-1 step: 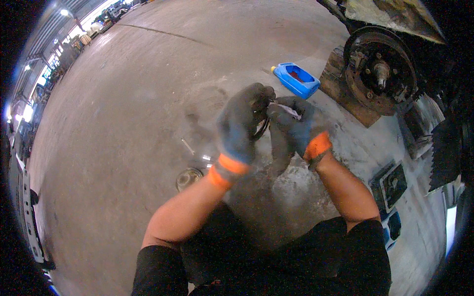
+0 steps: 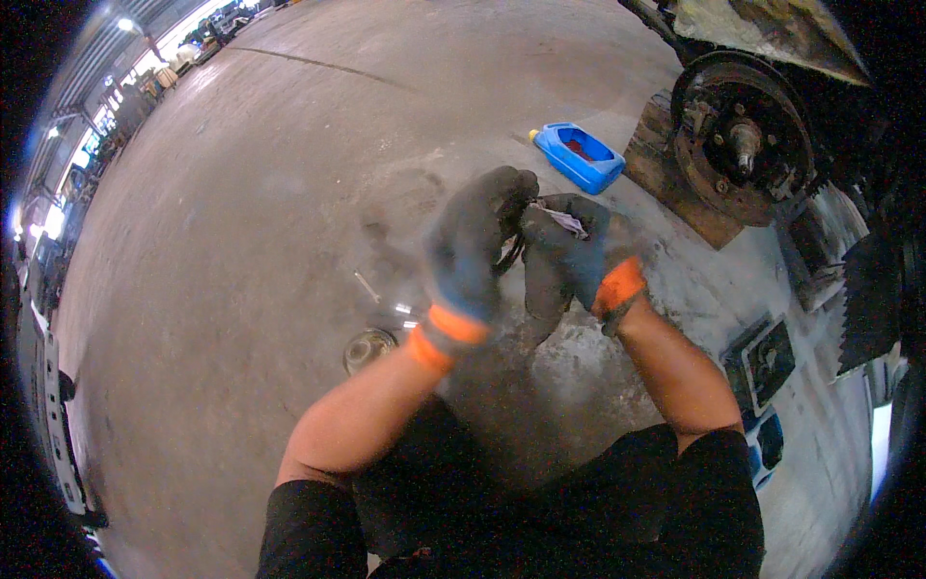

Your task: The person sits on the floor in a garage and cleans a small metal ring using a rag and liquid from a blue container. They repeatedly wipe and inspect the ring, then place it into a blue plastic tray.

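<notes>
My left hand (image 2: 479,227), in a grey-black and blue work glove with an orange cuff, has its fingers closed around a thin dark ring-like part (image 2: 508,253). Only a curved edge of that part shows between the hands. Against it, my right hand (image 2: 569,246), gloved the same way, pinches a crumpled pale lilac piece of cloth or paper (image 2: 567,222). The fingertips of both hands nearly meet, and the gloves hide most of what they hold. Both hands are raised over the concrete floor.
Beyond my right hand lies a cut-open blue plastic jug (image 2: 596,174) with dark red matter inside. A wheel hub (image 2: 741,145) with a bare spindle stands at the far right by a wooden board (image 2: 666,174). Beside my left forearm are a round metal part (image 2: 368,349) and a thin rod (image 2: 367,287).
My right hand and the pale piece have shifted slightly, and more of the piece's folded face shows. The left hand has barely moved.
</notes>
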Demonstrator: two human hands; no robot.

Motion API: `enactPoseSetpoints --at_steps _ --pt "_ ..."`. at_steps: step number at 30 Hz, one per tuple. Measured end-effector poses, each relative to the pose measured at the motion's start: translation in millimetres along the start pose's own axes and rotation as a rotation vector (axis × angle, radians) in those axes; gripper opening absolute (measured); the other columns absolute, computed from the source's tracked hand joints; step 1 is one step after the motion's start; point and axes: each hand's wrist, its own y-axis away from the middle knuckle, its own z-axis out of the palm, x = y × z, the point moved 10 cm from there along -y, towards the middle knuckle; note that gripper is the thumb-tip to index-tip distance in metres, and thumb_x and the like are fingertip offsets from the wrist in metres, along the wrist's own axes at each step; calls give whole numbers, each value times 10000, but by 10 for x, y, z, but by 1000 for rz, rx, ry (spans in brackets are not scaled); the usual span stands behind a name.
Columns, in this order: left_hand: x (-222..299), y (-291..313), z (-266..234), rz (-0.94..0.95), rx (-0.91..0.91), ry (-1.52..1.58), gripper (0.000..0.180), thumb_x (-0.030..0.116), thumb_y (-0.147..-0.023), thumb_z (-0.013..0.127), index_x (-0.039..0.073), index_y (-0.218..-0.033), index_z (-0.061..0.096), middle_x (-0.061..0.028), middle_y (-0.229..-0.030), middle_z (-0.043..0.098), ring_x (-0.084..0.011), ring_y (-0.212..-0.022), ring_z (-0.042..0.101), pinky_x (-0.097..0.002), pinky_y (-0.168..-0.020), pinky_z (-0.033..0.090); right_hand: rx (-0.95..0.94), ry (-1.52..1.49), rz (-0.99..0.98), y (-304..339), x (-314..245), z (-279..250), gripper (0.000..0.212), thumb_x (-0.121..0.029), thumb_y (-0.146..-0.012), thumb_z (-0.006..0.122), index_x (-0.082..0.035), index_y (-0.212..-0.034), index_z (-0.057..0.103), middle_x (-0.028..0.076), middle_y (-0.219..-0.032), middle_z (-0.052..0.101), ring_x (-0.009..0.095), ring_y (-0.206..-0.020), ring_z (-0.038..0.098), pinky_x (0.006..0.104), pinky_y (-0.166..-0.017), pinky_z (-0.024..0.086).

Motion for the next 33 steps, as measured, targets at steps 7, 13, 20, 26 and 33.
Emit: enactPoseSetpoints --at_steps 7,13,20,26,33 --pt "44 25 55 -31 82 72 421 322 -1051 485 -24 -1264 596 -176 -1226 661 -289 -1134 639 -409 -1021 491 138 149 -144 -31 289 11 380 -308 -922 708 7 -1128 660 99 -943 714 212 -845 677 337 -815 553" --pt "152 14 118 32 -76 -150 450 326 -1056 453 24 -1386 503 -194 -1397 553 -326 -1280 557 -446 -1051 457 -145 -286 42 -85 402 292 376 -317 -969 649 0 -1170 626 107 -920 703 193 -801 671 332 -738 564" --pt "352 130 152 427 -191 -229 441 93 -992 522 56 -1422 430 -216 -1458 491 -363 -1303 525 -492 -1099 420 -97 -83 -4 69 114 303 402 -324 -983 617 16 -1199 616 95 -916 699 162 -807 661 316 -697 540" --pt "241 151 100 245 -54 155 382 142 -989 550 92 -1360 473 -214 -1384 544 -380 -1255 554 -525 -1092 437 -168 -45 -169 148 31 326 364 -298 -996 581 16 -1174 627 86 -908 693 159 -812 657 302 -700 530" --pt "384 173 52 284 -76 115 357 190 -1000 537 123 -1347 486 -209 -1370 553 -393 -1243 557 -531 -1094 435 -260 -349 154 198 194 514 309 -268 -1011 536 -7 -1119 661 76 -883 696 182 -817 682 330 -722 542"
